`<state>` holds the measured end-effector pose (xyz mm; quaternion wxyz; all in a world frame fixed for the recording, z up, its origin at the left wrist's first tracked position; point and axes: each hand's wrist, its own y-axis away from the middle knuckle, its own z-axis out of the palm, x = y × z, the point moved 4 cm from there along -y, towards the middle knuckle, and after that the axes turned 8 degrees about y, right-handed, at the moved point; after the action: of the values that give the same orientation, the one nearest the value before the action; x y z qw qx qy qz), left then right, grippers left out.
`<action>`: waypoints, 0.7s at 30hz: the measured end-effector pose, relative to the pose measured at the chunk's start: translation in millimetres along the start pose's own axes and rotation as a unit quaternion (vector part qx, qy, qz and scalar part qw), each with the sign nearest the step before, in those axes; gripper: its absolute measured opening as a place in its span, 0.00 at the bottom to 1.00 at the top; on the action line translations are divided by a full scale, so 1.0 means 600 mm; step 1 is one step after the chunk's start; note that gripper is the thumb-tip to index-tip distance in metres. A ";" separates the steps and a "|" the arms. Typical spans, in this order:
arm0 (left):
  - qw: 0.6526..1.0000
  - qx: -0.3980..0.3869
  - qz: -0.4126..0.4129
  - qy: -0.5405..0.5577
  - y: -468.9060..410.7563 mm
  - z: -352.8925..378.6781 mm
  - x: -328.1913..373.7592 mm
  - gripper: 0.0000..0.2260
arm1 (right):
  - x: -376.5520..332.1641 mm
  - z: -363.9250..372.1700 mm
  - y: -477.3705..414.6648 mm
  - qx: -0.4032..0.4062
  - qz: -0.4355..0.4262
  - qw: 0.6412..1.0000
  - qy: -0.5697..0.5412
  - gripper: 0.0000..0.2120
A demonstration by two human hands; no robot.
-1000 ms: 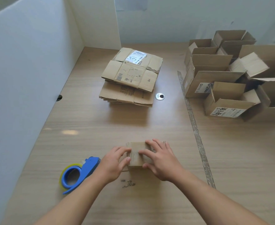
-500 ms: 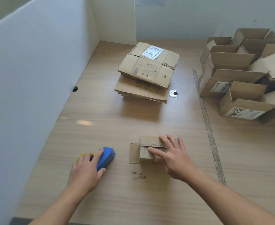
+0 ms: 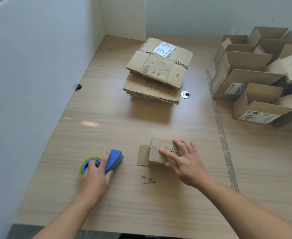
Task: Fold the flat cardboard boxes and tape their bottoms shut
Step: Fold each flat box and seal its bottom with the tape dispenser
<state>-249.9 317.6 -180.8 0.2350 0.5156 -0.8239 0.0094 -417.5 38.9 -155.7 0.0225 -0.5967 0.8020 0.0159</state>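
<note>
Right hand (image 3: 187, 163) lies flat, fingers straight and spread, on top of the small box (image 3: 159, 150). The fingertips rest along the seam where the bottom flaps meet, a position that appears intended to keep the flaps closed and the box steady until tape is applied. Left hand (image 3: 94, 176) is closed over the tape dispenser (image 3: 115, 159), with fingers draped across the blue body and the thumb against its near side. The dispenser sits on the table (image 3: 107, 118), so the grip reads as preparation to lift it. The small box stands bottom up near the middle of the table's near edge. One side flap (image 3: 142, 155) lies open on the table to its left, facing the dispenser, and should be cleared before taping. The dispenser sits just to the left of the box, toward the near left corner, within short reach of the seam. Further out, a stack of flat boxes (image 3: 156, 73) waits toward the far edge as the supply. The finished boxes (image 3: 252, 94) stand open side up along the right edge and into the far right corner, well apart from the work area. A worn strip (image 3: 219, 121) runs from far to near between the two zones.
</note>
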 end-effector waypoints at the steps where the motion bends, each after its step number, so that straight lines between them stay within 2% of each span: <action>1: 1.000 -0.007 -0.007 -0.013 -0.001 0.001 0.000 0.34 | 0.001 0.001 -0.001 0.002 -0.002 1.000 -0.001 0.22; 6: 0.998 -0.053 -0.008 -0.039 -0.005 0.004 0.009 0.33 | 0.005 0.000 -0.005 0.014 -0.007 1.000 0.003 0.23; 12: 0.997 -0.070 0.016 0.001 -0.023 -0.026 0.021 0.32 | -0.001 0.001 -0.006 0.002 0.000 1.000 -0.008 0.21; 16: 0.991 -0.038 0.118 0.041 -0.029 -0.071 0.087 0.32 | -0.012 -0.005 -0.005 0.033 0.001 0.999 -0.017 0.20; 18: 0.980 -0.024 0.189 0.052 -0.030 -0.093 0.126 0.32 | -0.018 0.000 -0.004 0.029 -0.023 0.999 -0.037 0.28; 19: 0.972 -0.020 0.229 0.051 -0.029 -0.103 0.147 0.32 | -0.019 0.000 -0.003 0.028 -0.027 0.997 -0.062 0.30; 21: 0.950 -0.022 0.310 0.036 -0.026 -0.109 0.178 0.31 | -0.015 -0.003 0.000 0.020 -0.016 0.990 -0.138 0.24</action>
<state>-250.2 236.6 -83.8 0.2616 0.2288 -0.9341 0.0819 -414.9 47.4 -153.7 0.1454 -0.6007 0.7818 0.0821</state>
